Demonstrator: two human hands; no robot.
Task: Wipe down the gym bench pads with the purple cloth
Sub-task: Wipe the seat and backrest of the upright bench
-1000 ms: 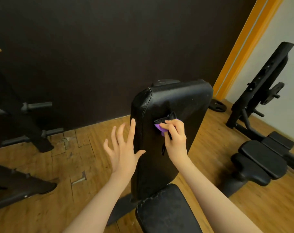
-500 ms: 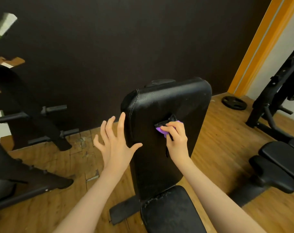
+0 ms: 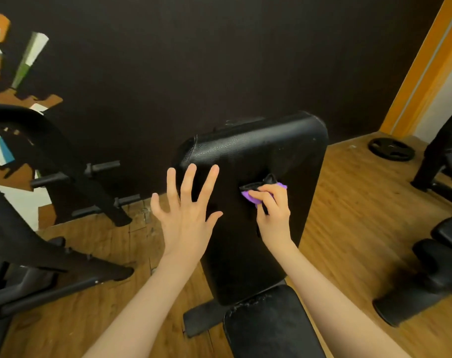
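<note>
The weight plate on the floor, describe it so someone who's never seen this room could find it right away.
Follow the orange strip down the right side of the dark wall to the wood floor. The weight plate lies flat there, right of the upright back pad. It is the only round black disc in view.

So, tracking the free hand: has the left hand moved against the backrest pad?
Yes. The left hand shifted rightward; its fingers now overlap the left edge of the backrest pad.

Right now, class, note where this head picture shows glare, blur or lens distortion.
Head view: soft sheen along the back pad top; wide-angle bending of the orange wall strip; smeared shapes at far left; the right hand and purple cloth slightly soft.
</note>
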